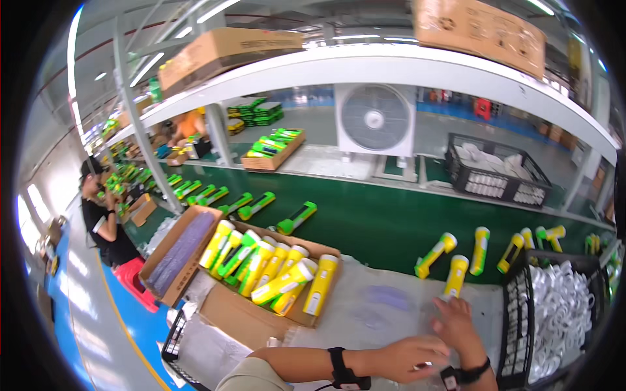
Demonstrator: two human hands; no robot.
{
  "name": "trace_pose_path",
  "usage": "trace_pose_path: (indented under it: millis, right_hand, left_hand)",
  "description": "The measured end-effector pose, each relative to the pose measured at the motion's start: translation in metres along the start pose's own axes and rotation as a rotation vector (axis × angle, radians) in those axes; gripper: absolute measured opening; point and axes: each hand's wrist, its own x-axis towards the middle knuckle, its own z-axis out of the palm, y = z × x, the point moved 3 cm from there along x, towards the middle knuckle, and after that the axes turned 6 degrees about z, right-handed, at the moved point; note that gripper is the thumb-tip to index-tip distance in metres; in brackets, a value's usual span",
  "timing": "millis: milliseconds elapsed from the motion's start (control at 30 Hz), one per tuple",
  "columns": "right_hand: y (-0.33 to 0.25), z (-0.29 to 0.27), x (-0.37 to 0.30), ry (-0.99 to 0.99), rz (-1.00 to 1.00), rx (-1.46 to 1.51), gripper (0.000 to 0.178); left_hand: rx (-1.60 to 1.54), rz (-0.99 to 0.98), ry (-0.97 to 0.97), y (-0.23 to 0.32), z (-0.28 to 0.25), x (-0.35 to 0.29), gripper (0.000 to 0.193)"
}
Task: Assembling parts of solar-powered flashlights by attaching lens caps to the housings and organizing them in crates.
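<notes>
Right hand (458,324) at near end of yellow flashlight (456,276) on bench (484,303); blur hides whether fingers grip. Left hand (412,359) beside it, finger closure unclear. Mid-barrel hold, clear of neighbouring flashlights (480,251), seems steadiest.

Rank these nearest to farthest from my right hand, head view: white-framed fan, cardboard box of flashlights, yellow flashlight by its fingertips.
1. Yellow flashlight: just ahead of the right hand.
2. Cardboard box of flashlights: off to the left.
3. White-framed fan: across the green belt.
</notes>
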Motion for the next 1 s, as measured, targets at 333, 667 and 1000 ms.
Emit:
trace_pose_path:
  millis: [333,667,1000]
  right_hand:
    - [-0.023,0.036,0.021,0.099,-0.098,-0.328,0.030]
    - [-0.013,-0.015,0.030,-0.157,0.238,-0.051,0.029]
    - [-0.073,-0.081,-0.035,-0.328,0.089,0.568,0.041]
  left_hand:
    - [-0.437,-0.446,-0.031,-0.014,-0.014,-0.032,0.047]
    - [-0.622,-0.398,0.004,-0.012,-0.001,-0.038,0.068]
    - [-0.521,-0.312,0.056,-0.018,0.001,-0.037,0.088]
